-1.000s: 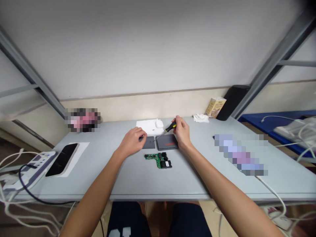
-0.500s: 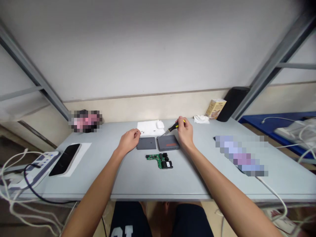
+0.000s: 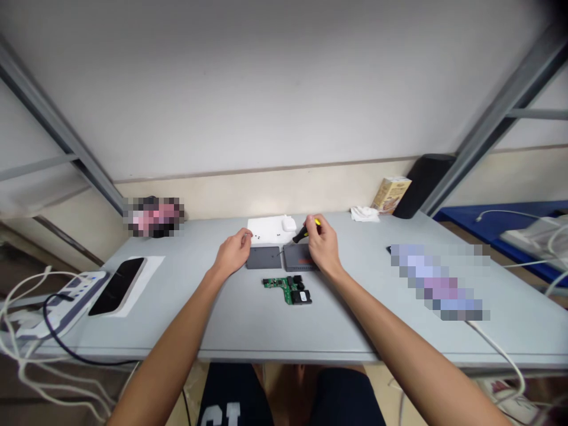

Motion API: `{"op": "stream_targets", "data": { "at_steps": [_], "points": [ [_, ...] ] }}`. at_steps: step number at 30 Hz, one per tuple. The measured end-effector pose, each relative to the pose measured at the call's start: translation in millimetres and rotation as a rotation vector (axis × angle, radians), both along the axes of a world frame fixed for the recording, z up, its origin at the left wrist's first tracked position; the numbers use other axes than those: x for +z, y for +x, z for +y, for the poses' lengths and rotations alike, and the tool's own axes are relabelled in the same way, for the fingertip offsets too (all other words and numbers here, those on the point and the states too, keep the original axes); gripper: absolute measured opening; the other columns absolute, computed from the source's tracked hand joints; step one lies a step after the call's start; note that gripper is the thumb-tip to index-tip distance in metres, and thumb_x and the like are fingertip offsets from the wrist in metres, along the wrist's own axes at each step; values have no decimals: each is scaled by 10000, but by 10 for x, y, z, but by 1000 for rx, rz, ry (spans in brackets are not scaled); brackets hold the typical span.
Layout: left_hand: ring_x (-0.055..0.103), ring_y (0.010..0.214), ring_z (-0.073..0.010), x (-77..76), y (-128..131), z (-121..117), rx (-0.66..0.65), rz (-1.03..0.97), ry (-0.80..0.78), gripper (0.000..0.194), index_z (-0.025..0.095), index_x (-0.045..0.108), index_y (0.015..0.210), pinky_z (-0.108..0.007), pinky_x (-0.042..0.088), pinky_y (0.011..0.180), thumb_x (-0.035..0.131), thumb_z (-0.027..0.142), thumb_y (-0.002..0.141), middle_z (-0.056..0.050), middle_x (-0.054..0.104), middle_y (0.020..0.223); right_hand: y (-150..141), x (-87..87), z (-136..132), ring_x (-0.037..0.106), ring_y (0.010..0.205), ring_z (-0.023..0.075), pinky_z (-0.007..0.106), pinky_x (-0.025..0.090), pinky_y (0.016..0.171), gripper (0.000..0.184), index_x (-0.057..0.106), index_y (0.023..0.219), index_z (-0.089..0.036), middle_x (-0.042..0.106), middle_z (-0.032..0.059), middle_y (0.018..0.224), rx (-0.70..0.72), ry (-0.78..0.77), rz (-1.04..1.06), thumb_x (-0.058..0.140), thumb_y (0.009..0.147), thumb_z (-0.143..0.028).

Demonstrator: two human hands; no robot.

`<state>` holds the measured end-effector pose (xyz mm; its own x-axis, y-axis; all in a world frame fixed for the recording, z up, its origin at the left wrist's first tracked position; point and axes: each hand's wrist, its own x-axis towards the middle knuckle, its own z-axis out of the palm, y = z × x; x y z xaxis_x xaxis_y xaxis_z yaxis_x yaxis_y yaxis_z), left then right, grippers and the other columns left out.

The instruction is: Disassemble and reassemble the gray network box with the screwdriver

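My right hand point(image 3: 325, 245) grips a black and yellow screwdriver point(image 3: 301, 234), its shaft slanting down leftward to the right edge of a flat dark grey panel point(image 3: 263, 258). Just right of that panel sits a dark grey case point(image 3: 294, 258) with red marking, partly covered by my right hand. My left hand point(image 3: 232, 254) rests at the panel's left side, thumb and fingers pinched together; whatever they hold, if anything, is too small to see. Nearer to me lies a green circuit board point(image 3: 287, 288) with black parts. Behind the panel, several tiny dark screws point(image 3: 258, 237) lie on white paper point(image 3: 266, 227).
A white rounded case point(image 3: 289, 223) sits on the paper. At left are a phone point(image 3: 118, 286) and a power strip point(image 3: 62, 310) with cables. Tissue point(image 3: 364, 213), a yellow carton point(image 3: 391, 196) and a black cylinder point(image 3: 423, 184) stand back right. A blurred-out device point(image 3: 437, 281) lies at right.
My right hand has moved left and slightly lower with the screwdriver, whose tip has shifted from the case's upper left corner to the panel's right edge. My left hand has barely moved.
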<state>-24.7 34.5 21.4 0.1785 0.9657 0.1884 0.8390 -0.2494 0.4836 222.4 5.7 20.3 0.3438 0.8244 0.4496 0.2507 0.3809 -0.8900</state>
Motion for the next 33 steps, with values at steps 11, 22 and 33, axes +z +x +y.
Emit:
{"op": "stream_targets", "data": {
  "at_steps": [11,22,33],
  "points": [
    [585,668,-186,-99,-41,53,-13,-134,16,311,256,699,1041,-279,405,675,406,359,1031,6,656,728,169,49,40,475,656,156,293,383,659,417,564,797,-232,517,-22,700,-112,68,-32,456,1023,-566],
    [549,586,-175,-87,-44,58,51,-132,4,315,251,713,999,-264,348,610,431,391,1008,34,594,593,156,415,-260,574,667,149,306,465,673,261,584,780,-229,611,4,725,53,496,-350,668,970,-388],
    [534,570,-170,-61,-32,54,104,-100,9,304,242,718,980,-262,349,619,446,378,998,29,598,598,101,584,-507,672,836,181,287,458,716,299,769,1046,-313,735,5,1078,757,-385,-899,864,773,-390]
  ]
}}
